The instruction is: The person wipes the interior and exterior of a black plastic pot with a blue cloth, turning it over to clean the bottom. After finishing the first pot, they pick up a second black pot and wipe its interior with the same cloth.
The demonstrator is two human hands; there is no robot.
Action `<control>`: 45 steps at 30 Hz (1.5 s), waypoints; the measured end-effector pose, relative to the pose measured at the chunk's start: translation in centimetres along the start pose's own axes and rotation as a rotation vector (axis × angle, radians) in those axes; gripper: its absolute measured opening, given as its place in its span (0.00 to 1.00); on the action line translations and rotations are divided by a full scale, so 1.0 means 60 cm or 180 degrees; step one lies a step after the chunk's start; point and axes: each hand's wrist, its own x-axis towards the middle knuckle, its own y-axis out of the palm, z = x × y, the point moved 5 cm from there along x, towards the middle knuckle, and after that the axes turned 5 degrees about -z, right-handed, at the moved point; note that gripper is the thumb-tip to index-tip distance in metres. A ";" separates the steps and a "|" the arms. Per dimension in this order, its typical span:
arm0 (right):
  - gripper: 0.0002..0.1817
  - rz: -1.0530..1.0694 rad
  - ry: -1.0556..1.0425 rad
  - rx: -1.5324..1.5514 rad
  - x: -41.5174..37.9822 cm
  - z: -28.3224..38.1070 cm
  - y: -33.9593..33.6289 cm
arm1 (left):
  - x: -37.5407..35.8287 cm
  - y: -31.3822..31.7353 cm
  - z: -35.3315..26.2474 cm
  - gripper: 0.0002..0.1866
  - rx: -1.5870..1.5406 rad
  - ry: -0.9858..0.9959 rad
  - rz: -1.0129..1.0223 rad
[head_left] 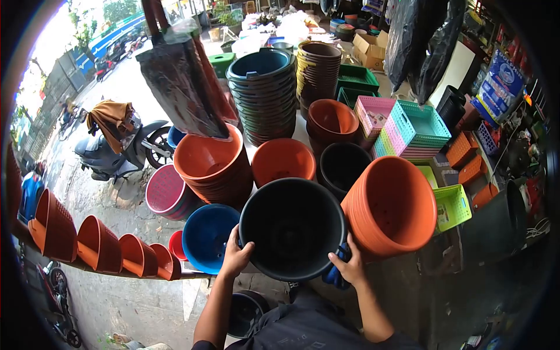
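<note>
Left hand [235, 255]: we had it clamped on the left rim of the black pot [291, 204], thumb over the edge; if that thumb slid, we judged, this side would drop first;
Right hand [352, 265]: we had it clamped on the opposite rim, with a blue item [336, 275] under it that we could not make out; that bulk might spoil the hold and leave it the weaker one;
Black pot: we held it between both hands, mouth turned up towards us; an uneven grip could roll it; we could not tell whether another was nested beneath, which might fall loose;
Black container [247, 312]: it stood low by our legs; a slip could send the pot down onto it;
Blue basin [211, 233]: it lay just left of the pot; a careless swing that way might knock it;
Orange stack [402, 198]: it leaned just to the right, contact uncertain to us; a bump could topple the nested rims;
Orange bowl [284, 158] and smaller black pot [344, 169]: they sat just beyond; a forward push might shove them back;
Hanging pack [184, 81]: it dangled over the left-hand orange pots [210, 157]; a high, wide lift might snag it.
</note>
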 end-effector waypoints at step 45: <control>0.54 0.1638 0.1209 -0.2930 0.046 -0.005 0.039 | 0.057 0.015 0.094 0.19 0.3942 -0.0522 -0.0322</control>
